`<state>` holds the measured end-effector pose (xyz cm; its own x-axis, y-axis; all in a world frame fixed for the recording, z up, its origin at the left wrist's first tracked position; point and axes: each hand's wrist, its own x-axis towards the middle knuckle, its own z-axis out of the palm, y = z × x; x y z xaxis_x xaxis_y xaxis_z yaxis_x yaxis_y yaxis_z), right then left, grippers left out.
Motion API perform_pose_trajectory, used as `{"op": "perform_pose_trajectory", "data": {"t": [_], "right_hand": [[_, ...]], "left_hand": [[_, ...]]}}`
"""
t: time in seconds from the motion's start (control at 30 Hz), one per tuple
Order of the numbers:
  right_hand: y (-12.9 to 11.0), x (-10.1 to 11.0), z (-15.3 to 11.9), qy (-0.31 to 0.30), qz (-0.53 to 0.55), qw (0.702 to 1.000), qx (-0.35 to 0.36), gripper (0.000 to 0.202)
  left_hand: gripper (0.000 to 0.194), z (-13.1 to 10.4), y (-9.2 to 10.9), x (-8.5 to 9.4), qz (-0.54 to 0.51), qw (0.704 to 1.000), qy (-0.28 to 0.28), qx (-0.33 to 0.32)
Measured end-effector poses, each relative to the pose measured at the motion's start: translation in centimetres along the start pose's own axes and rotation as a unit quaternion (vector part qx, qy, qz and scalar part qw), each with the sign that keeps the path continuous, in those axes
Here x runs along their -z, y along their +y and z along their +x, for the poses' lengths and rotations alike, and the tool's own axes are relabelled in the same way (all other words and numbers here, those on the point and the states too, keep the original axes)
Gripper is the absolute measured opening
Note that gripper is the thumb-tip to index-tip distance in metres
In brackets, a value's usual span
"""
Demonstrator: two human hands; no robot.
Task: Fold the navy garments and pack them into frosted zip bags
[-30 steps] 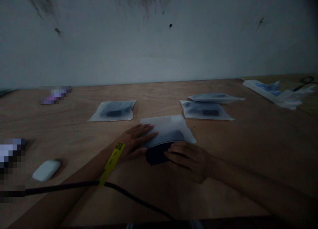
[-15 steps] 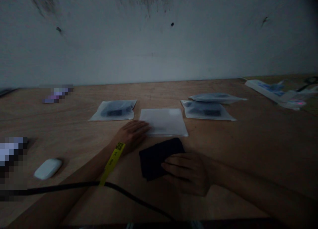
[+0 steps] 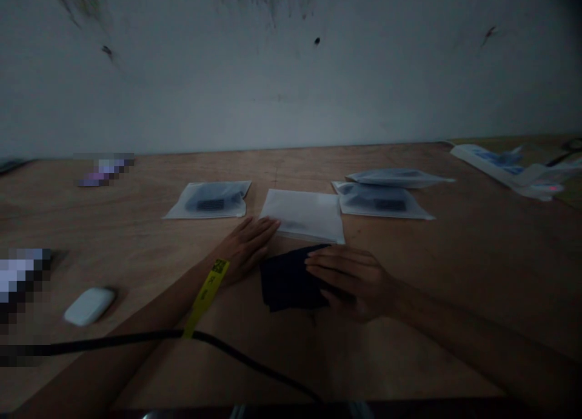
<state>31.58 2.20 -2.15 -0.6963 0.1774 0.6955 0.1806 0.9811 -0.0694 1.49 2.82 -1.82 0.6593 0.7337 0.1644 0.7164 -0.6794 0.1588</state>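
Note:
My left hand (image 3: 249, 247) lies flat with fingers stretched out, the fingertips on the left front corner of a whitish frosted zip bag (image 3: 304, 214). Just in front of that bag is a folded dark cloth (image 3: 284, 281), nearly black, its exact kind hard to tell in the dim light. My right hand (image 3: 352, 279) holds the cloth by its right side, fingers over the top; the thumb is partly in shadow below. The bag looks flat on the wooden table (image 3: 218, 358).
A filled frosted bag (image 3: 211, 199) lies at the left, and two more (image 3: 377, 202) overlap at the right. A white rounded case (image 3: 90, 306) and a blurred-out object (image 3: 20, 276) are at the left. A black cable (image 3: 245, 361) with a yellow tag (image 3: 207, 294) crosses in front. White plastic packaging (image 3: 504, 170) lies far right.
My right hand and the dark cloth have moved slightly away from me, towards the whitish bag. That bag has turned a little and shifted back. My left hand has flattened at its corner.

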Motion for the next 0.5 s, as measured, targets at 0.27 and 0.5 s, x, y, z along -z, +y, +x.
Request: {"op": "perform_pose_trajectory", "data": {"t": [0.27, 0.5], "right_hand": [[-0.3, 0.6, 0.5, 0.073, 0.026, 0.995, -0.060, 0.031], [0.7, 0.3, 0.3, 0.129, 0.172, 0.896, -0.388, 0.014]], "left_hand": [[0.062, -0.4, 0.1, 0.4, -0.062, 0.997, -0.033, -0.041], [0.083, -0.5, 0.1, 0.6, -0.094, 0.989, -0.021, -0.109]]}}
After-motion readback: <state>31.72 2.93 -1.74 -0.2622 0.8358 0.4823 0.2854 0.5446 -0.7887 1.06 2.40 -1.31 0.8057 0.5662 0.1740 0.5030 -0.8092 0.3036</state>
